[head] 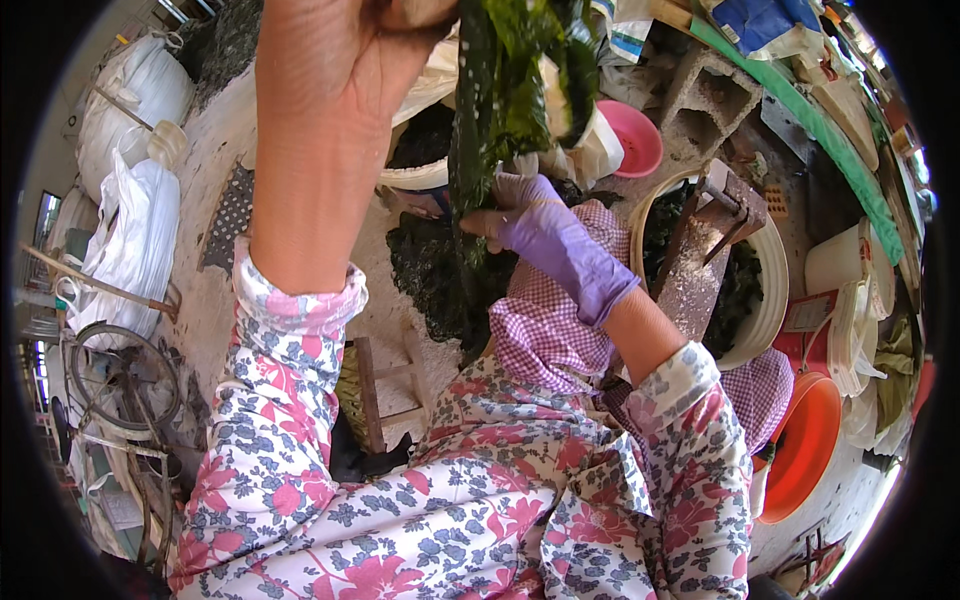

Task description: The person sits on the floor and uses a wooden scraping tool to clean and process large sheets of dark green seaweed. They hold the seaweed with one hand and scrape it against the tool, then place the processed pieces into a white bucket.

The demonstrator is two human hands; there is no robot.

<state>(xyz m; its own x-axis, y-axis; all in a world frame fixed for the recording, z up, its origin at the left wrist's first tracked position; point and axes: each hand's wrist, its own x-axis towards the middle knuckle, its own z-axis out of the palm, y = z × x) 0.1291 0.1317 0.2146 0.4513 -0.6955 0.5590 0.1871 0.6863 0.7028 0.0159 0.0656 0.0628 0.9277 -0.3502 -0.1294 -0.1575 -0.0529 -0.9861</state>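
Observation:
Raised close to the camera at the top, my left hand (pixel 341 56) is bare, and the frame edge cuts off its fingers. Long dark green seaweed (pixel 517 82), wet and glossy, hangs down beside its curled thumb. Lower on the strands, my right hand (pixel 525 214) grips the seaweed's edge. It wears a purple glove with bare fingertips showing. A heap of dark seaweed (pixel 427 277) lies on the floor below. To the right of my right hand, a pale round tub (pixel 772 300) holds more seaweed, and a rusty metal beam (pixel 709 270) crosses over it.
Another seaweed tub (pixel 416 176) stands behind the hanging strands, near a pink basin (pixel 637 139) and a concrete block (pixel 709 97). An orange bucket (pixel 806 450) is at right. A wooden stool frame (pixel 394 371) stands near my lap. White sacks (pixel 135 225) and a spoked wheel (pixel 124 375) are at left.

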